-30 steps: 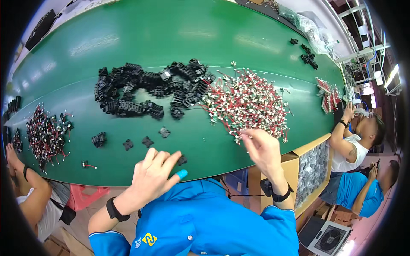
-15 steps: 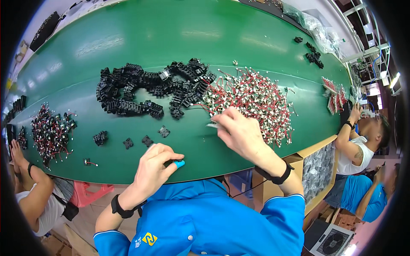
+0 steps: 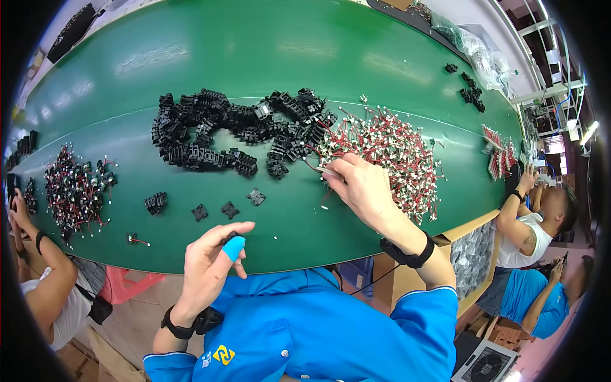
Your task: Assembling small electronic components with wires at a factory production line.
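My left hand (image 3: 209,262), its thumb wrapped in blue tape, is near the table's front edge. A small black plastic part (image 3: 230,237) is pinched between that thumb and the fingers, mostly hidden. At the left side of a heap of red-wired white connectors (image 3: 401,159), my right hand (image 3: 364,190) grips a slim silver tool (image 3: 329,172), its kind unclear. Ahead of my left hand lie loose flat black parts (image 3: 230,209) and a small stack of black parts (image 3: 155,202). Long rows of black plastic parts (image 3: 210,158) curve across the table beyond.
The green table (image 3: 254,63) carries a heap of finished-looking wired black parts (image 3: 76,191) on the left and one single wired part (image 3: 132,239). A carton of grey pieces (image 3: 474,261) stands at right. Co-workers sit at both sides; a red stool (image 3: 127,284) is below.
My left hand has turned, lifted its fingers apart from the thumb and shifted slightly left. The right hand has moved a little onto the connector heap's edge. The view has shifted slightly.
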The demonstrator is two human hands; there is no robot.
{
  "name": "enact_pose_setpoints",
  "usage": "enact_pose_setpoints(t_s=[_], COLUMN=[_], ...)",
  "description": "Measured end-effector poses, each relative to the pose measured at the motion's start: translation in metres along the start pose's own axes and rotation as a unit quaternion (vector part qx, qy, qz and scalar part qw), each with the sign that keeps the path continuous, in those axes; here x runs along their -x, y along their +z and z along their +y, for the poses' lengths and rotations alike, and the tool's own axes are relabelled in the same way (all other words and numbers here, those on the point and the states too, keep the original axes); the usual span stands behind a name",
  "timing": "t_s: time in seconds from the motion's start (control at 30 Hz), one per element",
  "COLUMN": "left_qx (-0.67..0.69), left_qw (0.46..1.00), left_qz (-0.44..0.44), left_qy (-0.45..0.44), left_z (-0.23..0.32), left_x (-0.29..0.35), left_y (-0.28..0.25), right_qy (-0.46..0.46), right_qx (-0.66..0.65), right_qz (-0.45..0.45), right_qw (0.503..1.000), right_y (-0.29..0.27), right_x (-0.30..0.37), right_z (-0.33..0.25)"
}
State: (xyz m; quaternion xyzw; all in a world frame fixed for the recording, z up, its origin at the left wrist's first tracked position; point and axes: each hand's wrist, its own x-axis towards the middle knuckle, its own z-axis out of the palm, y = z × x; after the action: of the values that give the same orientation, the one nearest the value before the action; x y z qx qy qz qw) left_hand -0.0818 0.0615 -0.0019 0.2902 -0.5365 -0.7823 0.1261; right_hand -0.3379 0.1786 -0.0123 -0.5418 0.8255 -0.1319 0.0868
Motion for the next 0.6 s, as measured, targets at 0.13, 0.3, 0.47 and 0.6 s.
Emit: enact_pose_setpoints(t_s=[0.13,0.3,0.47,0.6], left_qx=[0.067,0.139,0.082,0.118], left_qw=[0.997,0.983,0.982,0.966], left_qz=[-0.040,-0.093,-0.148,-0.204], left_qy=[-0.021,-0.071,-0.086,-0.106], left_z=[0.004,0.005,0.014,0.019], left_x=[-0.002,-0.006,-0.012,-0.008], left_y=[-0.001,-0.008,0.003,0.008], right_qy=[-0.011,0.140,0.261,0.160], right_qx=[-0.112,-0.396,-0.643,-0.600], right_qz=[-0.007,-0.068,-0.172,-0.182], right_qw=[0.994,0.905,0.699,0.763], right_y=[-0.004,-0.037,-0.055,-0.064], right_x=[-0.006,-0.010,-0.002,0.023], right_z=[0.009,0.026,0.019,-0.037])
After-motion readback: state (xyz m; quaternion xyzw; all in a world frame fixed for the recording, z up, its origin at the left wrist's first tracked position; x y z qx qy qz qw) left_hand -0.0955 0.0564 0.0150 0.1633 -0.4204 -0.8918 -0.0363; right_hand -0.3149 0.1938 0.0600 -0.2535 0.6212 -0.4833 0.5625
